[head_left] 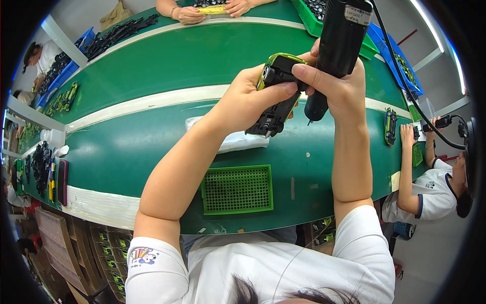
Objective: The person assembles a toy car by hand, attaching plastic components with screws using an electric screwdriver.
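Observation:
My left hand [242, 104] grips a green toy car [273, 117], tilted so that its black underside shows. My right hand [340, 87] is wrapped round a black electric screwdriver [344, 38], and its thumb presses on the car's upper end. The screwdriver's bit points down beside the car, apart from it. A white cloth or padded sheet [243, 143] lies on the table beneath the car. Nearer me is a green perforated tray [238, 189] with small holes across its base; I cannot tell whether tiny parts lie in it.
Another toy car [390, 125] lies at the right, near a co-worker's hand [408, 136]. Across the green table [172, 61], another person's hands [190, 15] hold a yellow piece. A phone [62, 182] and black parts [41, 164] lie at the left. A black cable [392, 48] hangs at the right.

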`<state>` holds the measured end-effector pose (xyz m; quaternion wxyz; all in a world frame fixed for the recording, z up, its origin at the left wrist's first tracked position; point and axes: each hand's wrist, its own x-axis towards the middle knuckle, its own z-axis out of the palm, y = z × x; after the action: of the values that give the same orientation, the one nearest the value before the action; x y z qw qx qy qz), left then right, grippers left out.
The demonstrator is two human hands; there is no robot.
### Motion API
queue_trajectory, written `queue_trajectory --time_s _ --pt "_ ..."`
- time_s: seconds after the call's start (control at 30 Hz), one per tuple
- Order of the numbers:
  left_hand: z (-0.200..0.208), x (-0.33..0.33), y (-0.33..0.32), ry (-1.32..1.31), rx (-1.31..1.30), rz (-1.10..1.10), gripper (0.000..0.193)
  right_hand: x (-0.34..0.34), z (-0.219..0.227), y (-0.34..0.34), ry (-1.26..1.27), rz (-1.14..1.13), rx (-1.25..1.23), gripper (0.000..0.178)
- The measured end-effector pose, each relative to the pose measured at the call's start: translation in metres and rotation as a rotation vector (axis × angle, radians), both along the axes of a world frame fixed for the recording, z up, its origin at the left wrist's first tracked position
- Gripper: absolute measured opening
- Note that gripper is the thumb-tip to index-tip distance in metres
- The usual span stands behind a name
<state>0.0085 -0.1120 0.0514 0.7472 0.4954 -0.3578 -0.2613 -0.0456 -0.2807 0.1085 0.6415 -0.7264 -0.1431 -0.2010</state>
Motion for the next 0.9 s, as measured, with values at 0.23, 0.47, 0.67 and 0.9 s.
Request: queue_trajectory --time_s 0.23,0.47,0.67,0.9 --pt "0.008 0.001 0.002 0.211 -0.081 0.022 0.031 0.006 -0.002 0.004 -0.077 -0.053 0.053 0.025" --pt "0.013 0.013 0.014 0.308 -0.176 0.015 0.046 0.01 -0.011 -0.007 -0.265 0.206 0.004 0.021" --pt "0.011 0.018 0.016 0.361 -0.232 -0.014 0.047 -0.001 -0.009 -0.008 -0.152 0.182 -0.082 0.022" --pt "0.009 0.019 0.017 0.325 -0.227 -0.029 0.047 0.006 -0.013 -0.007 -0.23 0.246 -0.109 0.022"
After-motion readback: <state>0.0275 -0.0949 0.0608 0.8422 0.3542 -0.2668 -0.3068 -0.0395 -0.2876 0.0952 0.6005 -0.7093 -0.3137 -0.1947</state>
